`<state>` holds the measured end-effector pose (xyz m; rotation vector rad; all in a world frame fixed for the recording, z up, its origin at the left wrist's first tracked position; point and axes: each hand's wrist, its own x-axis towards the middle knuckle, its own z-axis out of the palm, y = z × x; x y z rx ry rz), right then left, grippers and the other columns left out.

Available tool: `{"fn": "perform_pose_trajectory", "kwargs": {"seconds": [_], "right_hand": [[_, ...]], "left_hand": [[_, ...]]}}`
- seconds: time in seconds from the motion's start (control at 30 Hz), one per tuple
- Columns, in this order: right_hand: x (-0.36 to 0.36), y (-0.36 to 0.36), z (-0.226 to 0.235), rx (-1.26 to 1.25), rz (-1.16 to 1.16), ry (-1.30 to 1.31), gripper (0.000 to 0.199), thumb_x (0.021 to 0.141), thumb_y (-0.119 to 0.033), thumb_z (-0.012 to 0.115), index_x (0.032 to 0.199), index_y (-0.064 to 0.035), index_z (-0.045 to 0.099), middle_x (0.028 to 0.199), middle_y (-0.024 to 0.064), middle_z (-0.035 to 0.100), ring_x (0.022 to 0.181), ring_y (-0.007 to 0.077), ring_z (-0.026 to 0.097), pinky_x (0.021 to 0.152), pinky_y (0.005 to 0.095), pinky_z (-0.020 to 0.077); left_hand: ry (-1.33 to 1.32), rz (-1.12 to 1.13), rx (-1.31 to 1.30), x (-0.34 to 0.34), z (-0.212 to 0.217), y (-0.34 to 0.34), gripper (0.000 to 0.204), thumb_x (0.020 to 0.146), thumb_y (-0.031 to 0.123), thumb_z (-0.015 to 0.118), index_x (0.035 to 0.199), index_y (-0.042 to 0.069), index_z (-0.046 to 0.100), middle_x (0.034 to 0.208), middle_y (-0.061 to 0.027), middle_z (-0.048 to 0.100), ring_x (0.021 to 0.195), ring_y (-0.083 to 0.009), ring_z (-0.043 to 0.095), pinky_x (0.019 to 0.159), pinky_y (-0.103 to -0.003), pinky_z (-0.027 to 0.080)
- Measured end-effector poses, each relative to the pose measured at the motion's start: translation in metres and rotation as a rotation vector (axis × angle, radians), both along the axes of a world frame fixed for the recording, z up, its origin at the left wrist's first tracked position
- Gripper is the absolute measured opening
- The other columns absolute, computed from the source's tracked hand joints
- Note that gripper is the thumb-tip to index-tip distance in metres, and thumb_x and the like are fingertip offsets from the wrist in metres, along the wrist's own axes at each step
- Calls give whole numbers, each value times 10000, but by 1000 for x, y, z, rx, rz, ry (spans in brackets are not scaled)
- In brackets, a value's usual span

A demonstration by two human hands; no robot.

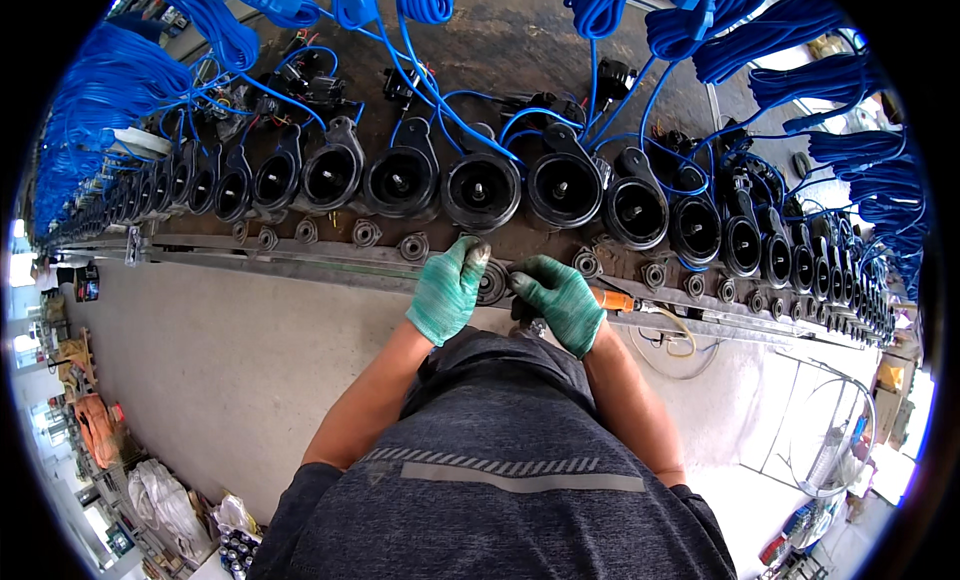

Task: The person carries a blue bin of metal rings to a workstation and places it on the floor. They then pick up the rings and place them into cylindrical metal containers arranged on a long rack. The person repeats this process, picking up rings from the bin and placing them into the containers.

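Observation:
A round dark-grey part with concentric rings is between my hands at the bench's near edge. My left hand, in a green glove, grips its left side with thumb and fingers together. At its right side my right hand, gloved alike, pinches the rim; the undersides of those fingers are hidden. Just beyond stand black round housings with a centre shaft, the closest a housing straight ahead and another housing to its right. Beside my right hand lies an orange power tool, partly hidden.
Small ringed metal parts, such as this part, sit spaced along the bench's front strip. Housings run in a long row both ways. Bundled blue cables hang over the bench, their leads reaching the housings. A pale hose trails from the orange tool.

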<state>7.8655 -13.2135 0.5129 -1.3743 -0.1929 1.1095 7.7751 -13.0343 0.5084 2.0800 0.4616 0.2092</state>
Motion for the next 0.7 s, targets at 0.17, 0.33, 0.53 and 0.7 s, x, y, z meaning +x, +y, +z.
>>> {"fn": "perform_pose_trajectory", "kwargs": {"seconds": [0.17, 0.33, 0.53, 0.7], "right_hand": [[-13, 4, -36, -25, -38, 76, 265, 1018, -218, 614, 1085, 33, 662, 798, 85, 688, 671, 160, 652, 622, 298, 535], [-18, 3, -105, -231, -444, 333, 269, 1046, -155, 527, 1202, 52, 599, 912, 150, 703, 726, 232, 697, 630, 353, 583], [27, 10, -149, -671, -251, -356, 239, 1011, -164, 550, 1115, 18, 666, 875, 170, 722, 787, 280, 722, 667, 394, 573], [59, -29, -196, -857, -116, -667, 250, 991, -211, 574, 1104, -24, 694, 847, 201, 720, 749, 312, 719, 670, 394, 554]], "left_hand": [[26, -75, -274, -7, -51, 17, 468, 1064, 423, 473, 1158, -8, 626, 940, -256, 677, 862, -401, 658, 754, -428, 506], [388, -22, -321, -33, -80, 50, 512, 1034, 488, 512, 1162, 3, 619, 957, -210, 693, 865, -325, 669, 779, -400, 515], [544, 60, -539, -76, -94, 89, 442, 1050, 427, 490, 1231, 31, 567, 893, -131, 734, 529, -144, 602, 466, -280, 478], [550, 140, -634, -106, -131, 109, 411, 1050, 398, 500, 1229, 35, 570, 888, -141, 734, 530, -155, 607, 467, -289, 486]]}}
